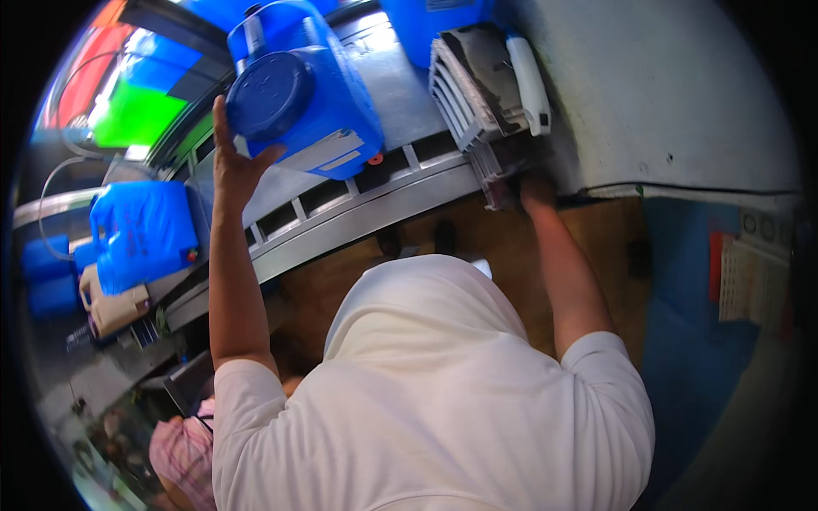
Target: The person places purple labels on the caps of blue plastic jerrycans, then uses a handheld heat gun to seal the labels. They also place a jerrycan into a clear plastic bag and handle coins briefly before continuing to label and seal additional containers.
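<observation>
My left hand is against a large blue plastic jug with a round dark blue cap. Its fingers run up the cap's left side and the thumb lies below the cap, so the hand spans that corner. The jug stands on a metal counter at the upper left. On the right, my right hand reaches low beside a stack of slatted, dirty-edged panels. Shadow and the stack hide its fingers, so its grip does not show.
Another blue jug and a beige jug stand at the left. A white curved piece leans by the panels, next to a pale wall. A person in pink checked clothing is at the lower left.
</observation>
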The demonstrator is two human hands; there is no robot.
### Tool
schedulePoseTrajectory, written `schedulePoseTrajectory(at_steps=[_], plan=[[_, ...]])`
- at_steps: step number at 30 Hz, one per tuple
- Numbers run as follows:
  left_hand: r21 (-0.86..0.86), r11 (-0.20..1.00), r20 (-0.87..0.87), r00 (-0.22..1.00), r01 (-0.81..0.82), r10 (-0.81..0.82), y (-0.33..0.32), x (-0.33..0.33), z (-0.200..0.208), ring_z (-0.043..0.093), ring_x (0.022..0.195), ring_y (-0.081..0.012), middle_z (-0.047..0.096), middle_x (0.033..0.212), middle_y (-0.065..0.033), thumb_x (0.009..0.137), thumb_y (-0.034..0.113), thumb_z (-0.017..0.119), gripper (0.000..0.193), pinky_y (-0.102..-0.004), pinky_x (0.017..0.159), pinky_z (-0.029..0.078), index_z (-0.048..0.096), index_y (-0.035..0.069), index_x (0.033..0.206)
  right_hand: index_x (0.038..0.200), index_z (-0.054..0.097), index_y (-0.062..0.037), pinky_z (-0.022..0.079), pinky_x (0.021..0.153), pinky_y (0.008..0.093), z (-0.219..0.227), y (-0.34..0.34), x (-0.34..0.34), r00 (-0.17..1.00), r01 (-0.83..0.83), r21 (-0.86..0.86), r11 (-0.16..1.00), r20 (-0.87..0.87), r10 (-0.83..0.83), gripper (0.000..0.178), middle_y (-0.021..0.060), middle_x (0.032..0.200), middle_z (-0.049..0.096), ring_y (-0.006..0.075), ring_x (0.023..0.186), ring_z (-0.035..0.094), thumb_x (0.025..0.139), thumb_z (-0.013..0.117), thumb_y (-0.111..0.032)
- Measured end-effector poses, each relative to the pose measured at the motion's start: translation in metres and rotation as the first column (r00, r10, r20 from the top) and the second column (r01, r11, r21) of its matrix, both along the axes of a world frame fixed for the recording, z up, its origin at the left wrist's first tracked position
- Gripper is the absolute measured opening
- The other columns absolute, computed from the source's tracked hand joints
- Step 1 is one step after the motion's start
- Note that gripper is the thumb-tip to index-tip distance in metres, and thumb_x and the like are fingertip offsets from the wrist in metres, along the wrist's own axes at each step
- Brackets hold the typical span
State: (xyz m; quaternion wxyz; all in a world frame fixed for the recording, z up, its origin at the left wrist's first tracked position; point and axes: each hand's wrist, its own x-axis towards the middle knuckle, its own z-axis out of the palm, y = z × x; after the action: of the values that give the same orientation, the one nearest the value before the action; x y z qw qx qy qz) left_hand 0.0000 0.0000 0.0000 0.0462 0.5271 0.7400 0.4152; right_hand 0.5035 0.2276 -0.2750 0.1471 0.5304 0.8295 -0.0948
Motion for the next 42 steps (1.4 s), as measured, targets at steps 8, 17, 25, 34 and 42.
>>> schedulePoseTrajectory(at_steps=[8, 17, 25, 34, 42], plan=[[-0.073, 0.978, -0.167, 0.970, -0.193, 0.179, -0.003, 0.021, 0.023, 0.054, 0.130, -0.0323, 0.056, 0.140, -0.0162, 0.060, 0.026, 0.095, 0.110, -0.0443, 0.108, 0.045, 0.034, 0.024, 0.152, 0.101, 0.074, -0.0067, 0.054, 0.087, 0.0478, 0.003, 0.010, -0.003, 0.987, -0.144, 0.029, 0.989, 0.071, 0.142, 0.026, 0.0173, 0.105, 0.072, 0.0352, 0.098, 0.069, 0.094, 0.051, -0.019], [0.002, 0.958, -0.272, 0.922, -0.287, 0.276, -0.001, 0.033, 0.025, 0.057, 0.126, -0.0318, 0.059, 0.136, -0.0136, 0.059, 0.031, 0.095, 0.097, -0.0439, 0.106, 0.046, 0.047, 0.020, 0.142, 0.110, 0.069, -0.0090, 0.051, 0.090, 0.0477, -0.001, 0.017, 0.010, 0.981, -0.196, -0.055, 0.979, -0.015, 0.195, 0.025, 0.0179, 0.109, 0.069, 0.0361, 0.104, 0.066, 0.094, 0.052, -0.020], [0.010, 0.966, -0.298, 0.922, -0.257, 0.248, 0.000, 0.029, 0.030, 0.055, 0.128, -0.0323, 0.058, 0.138, -0.0141, 0.056, 0.034, 0.096, 0.097, -0.0446, 0.107, 0.046, 0.049, 0.017, 0.139, 0.108, 0.069, -0.0068, 0.051, 0.088, 0.0485, 0.009, 0.013, 0.016, 0.982, -0.013, 0.034, 0.999, -0.185, 0.019, 0.025, 0.0217, 0.106, 0.069, 0.0373, 0.101, 0.067, 0.093, 0.052, -0.016], [0.002, 0.980, -0.107, 0.974, -0.201, 0.200, 0.003, 0.023, 0.029, 0.055, 0.127, -0.0360, 0.057, 0.136, -0.0199, 0.057, 0.048, 0.094, 0.112, -0.0450, 0.108, 0.044, 0.041, 0.013, 0.148, 0.097, 0.071, -0.0092, 0.053, 0.080, 0.0465, 0.170, -0.034, -0.006, 0.968, -0.192, -0.165, 0.967, -0.196, 0.159, 0.017, 0.0157, 0.094, 0.071, 0.0376, 0.093, 0.067, 0.085, 0.061, -0.016], [0.296, 0.943, -0.066, 0.988, 0.154, -0.140, -0.011, 0.092, 0.069, 0.063, 0.113, -0.0313, 0.064, 0.122, -0.0162, 0.058, 0.041, 0.095, 0.088, -0.0391, 0.099, 0.049, 0.057, 0.004, 0.129, 0.097, 0.069, -0.0054, 0.053, 0.076, 0.0380, 0.318, -0.085, -0.141, 0.464, -0.558, -0.119, 0.821, -0.865, 0.190, 0.015, 0.0136, 0.093, 0.070, 0.0323, 0.086, 0.068, 0.085, 0.069, -0.013]])
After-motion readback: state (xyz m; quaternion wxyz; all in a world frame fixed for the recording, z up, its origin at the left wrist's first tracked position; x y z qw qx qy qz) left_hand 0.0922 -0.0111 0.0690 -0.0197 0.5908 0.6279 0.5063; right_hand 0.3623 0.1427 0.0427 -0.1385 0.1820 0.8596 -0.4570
